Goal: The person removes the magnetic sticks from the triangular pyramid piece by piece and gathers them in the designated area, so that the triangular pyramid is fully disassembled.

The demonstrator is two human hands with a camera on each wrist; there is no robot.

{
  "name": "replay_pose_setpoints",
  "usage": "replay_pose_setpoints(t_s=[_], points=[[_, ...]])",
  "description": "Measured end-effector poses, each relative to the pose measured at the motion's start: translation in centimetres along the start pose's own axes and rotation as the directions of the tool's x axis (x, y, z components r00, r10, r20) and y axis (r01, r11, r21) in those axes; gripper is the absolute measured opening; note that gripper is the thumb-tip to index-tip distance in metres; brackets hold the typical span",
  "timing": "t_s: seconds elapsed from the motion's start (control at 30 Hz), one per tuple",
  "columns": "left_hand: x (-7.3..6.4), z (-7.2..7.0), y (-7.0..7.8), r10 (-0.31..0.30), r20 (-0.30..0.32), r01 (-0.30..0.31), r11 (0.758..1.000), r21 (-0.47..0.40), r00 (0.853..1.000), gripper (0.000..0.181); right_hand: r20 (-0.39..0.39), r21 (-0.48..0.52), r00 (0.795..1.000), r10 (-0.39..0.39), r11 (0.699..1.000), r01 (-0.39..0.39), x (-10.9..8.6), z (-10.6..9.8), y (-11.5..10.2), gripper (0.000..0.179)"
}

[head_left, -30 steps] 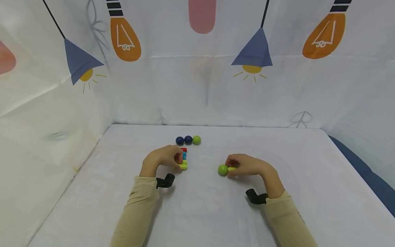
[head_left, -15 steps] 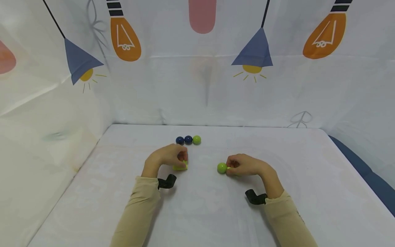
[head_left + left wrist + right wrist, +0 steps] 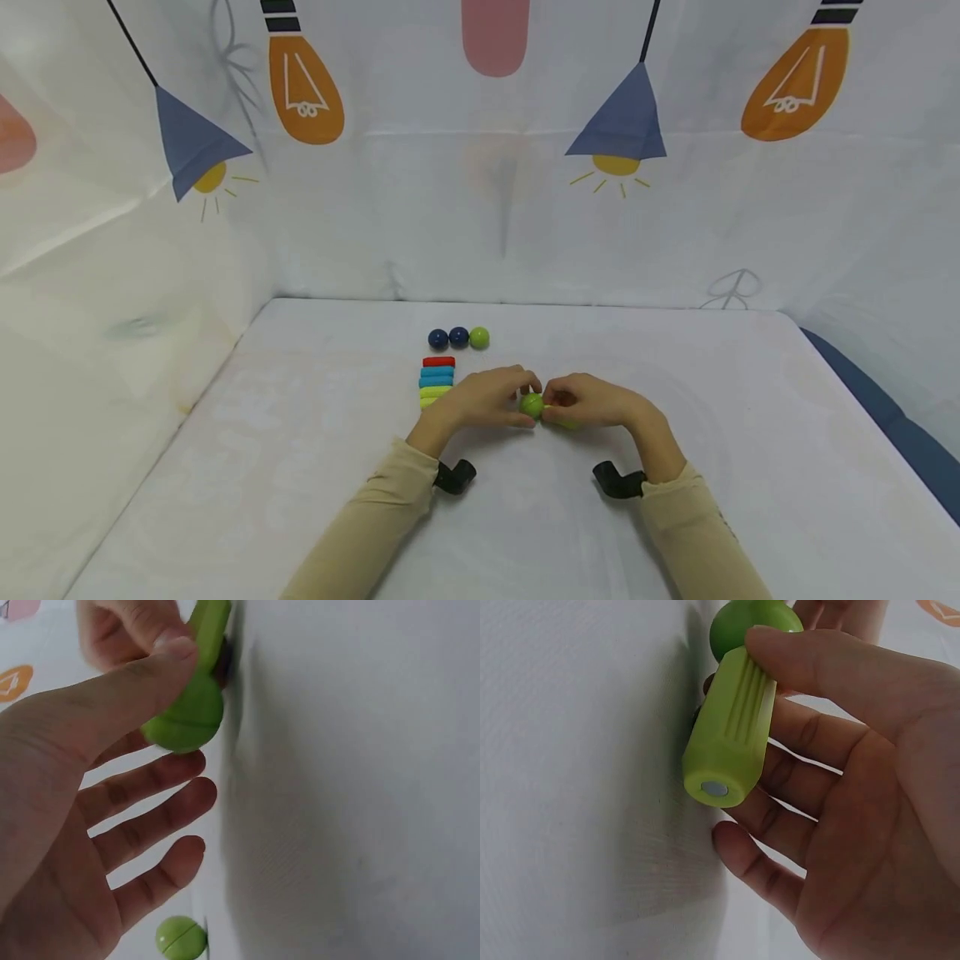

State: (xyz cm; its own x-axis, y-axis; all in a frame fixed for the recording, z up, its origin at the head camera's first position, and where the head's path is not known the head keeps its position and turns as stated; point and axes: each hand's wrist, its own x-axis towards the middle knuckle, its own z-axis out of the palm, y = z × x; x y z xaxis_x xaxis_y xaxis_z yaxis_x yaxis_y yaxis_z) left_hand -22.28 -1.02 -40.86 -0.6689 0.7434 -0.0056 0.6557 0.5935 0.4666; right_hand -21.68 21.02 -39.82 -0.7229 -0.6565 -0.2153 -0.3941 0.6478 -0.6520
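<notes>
My right hand (image 3: 592,400) pinches a yellow-green magnetic stick (image 3: 731,727) between thumb and fingers. The stick has ridged sides and a round metal disc in its near end. A glossy green ball (image 3: 184,716) sits at the stick's other end. From the left, my left hand (image 3: 491,398) has its thumb and index finger around that ball, while its other fingers spread apart in the left wrist view. Both hands are close above the white table, nearly meeting at the ball.
Left of my left hand lies a column of short sticks: a red stick (image 3: 438,362), blue sticks (image 3: 437,377) and yellow-green sticks (image 3: 435,392). Behind them, two dark blue balls (image 3: 448,337) and a green ball (image 3: 479,337) form a row. A printed cloth (image 3: 450,208) hangs behind the table.
My left hand has left the stick column and moved right to the green ball, uncovering the sticks. The right hand has shifted slightly left with the stick and ball.
</notes>
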Motion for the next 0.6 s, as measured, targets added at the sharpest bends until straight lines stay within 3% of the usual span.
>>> replay_pose_setpoints(t_s=[0.23, 0.6], points=[[0.44, 0.37, 0.28, 0.029, -0.033, -0.029, 0.999, 0.022, 0.999, 0.033, 0.01, 0.031, 1.0, -0.003, 1.0, 0.003, 0.02, -0.01, -0.02, 0.01], [0.81, 0.36, 0.04, 0.094, -0.014, -0.094, 0.996, -0.01, 0.996, 0.032, 0.011, 0.026, 1.0, -0.006, 1.0, 0.006, 0.1, 0.18, 0.06, 0.013]])
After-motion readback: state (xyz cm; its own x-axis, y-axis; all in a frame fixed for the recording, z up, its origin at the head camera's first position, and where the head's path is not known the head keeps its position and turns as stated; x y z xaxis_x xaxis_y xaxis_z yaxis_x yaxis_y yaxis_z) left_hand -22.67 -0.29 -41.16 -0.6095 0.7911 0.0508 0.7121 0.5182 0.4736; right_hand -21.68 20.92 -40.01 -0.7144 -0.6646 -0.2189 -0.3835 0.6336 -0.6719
